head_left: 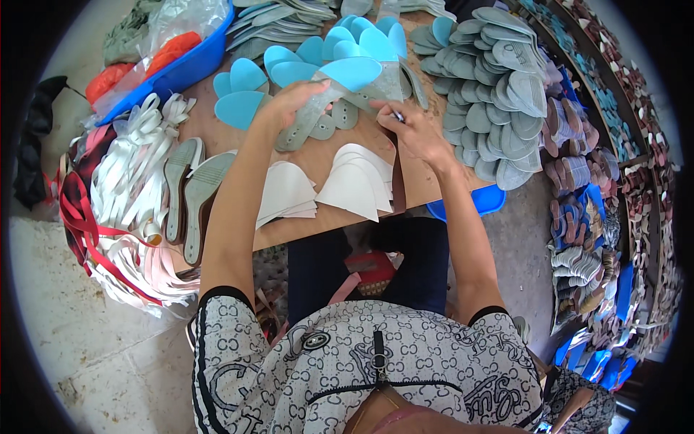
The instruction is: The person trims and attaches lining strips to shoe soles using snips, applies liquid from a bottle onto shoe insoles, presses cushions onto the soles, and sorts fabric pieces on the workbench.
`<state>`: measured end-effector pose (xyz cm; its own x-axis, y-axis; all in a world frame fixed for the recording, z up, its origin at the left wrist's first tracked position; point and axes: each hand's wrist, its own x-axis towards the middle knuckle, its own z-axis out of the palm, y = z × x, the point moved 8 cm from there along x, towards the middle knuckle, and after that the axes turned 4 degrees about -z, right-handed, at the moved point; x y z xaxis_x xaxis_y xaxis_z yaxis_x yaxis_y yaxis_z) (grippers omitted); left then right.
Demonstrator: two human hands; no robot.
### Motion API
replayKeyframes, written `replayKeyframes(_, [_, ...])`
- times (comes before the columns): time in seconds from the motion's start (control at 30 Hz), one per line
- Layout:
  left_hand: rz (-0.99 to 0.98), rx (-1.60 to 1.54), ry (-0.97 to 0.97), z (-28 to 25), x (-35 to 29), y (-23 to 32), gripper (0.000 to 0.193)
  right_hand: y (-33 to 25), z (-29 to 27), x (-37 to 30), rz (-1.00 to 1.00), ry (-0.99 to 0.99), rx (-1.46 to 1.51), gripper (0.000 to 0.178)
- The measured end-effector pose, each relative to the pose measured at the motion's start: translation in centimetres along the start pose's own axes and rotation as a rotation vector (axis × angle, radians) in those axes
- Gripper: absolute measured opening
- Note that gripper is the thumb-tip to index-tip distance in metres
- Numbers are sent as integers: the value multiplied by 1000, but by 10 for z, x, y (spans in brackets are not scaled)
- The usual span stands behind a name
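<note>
My left hand point(295, 101) grips a grey insole with a light blue toe end point(350, 74). The fingers of my right hand point(416, 130) are closed round a slim pen-like tool point(398, 116), mostly hidden in the grip. That hand is close to the edge of a grey strip-like piece, perhaps another insole. Grey insole ends with small holes point(340, 116) show beneath the held one. Beyond my hands lie more blue-toed insoles point(242, 108), fanned over one another. Two fans of white curved pieces, the left point(283, 189) and the right point(354, 179), rest on the table's near side.
Stacked grey insoles point(499, 108) cover the table's right side. At left are white straps point(137, 166), a pair of finished-looking soles point(199, 195) and a blue basin point(173, 72) with plastic bags. Shelves crowded with shoe parts point(614, 145) line the right. A blue tub point(483, 202) sits below the table's edge.
</note>
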<state>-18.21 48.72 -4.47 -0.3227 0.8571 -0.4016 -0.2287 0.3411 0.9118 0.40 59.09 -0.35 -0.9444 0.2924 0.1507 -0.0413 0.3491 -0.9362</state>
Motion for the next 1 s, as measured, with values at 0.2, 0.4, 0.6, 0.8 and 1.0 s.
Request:
replayKeyframes(0.2, [-61, 48, -18, 8, 4, -2, 43, 36, 2, -11, -38, 44, -108, 15])
replayKeyframes(0.4, [12, -220, -198, 11, -2, 4, 46, 64, 10, -16, 80, 25, -89, 21])
replayKeyframes(0.6, [330, -365, -69, 46, -46, 67, 40, 72, 4, -24, 191, -5, 135, 20])
replayKeyframes(0.8, [335, -568, 197, 82, -145, 12, 32, -34, -53, -102, 123, 390, 385, 17])
replayKeyframes(1.0, [11, -840, 54, 194, -169, -76, 32, -82, -7, -169, 113, 425, 488, 18])
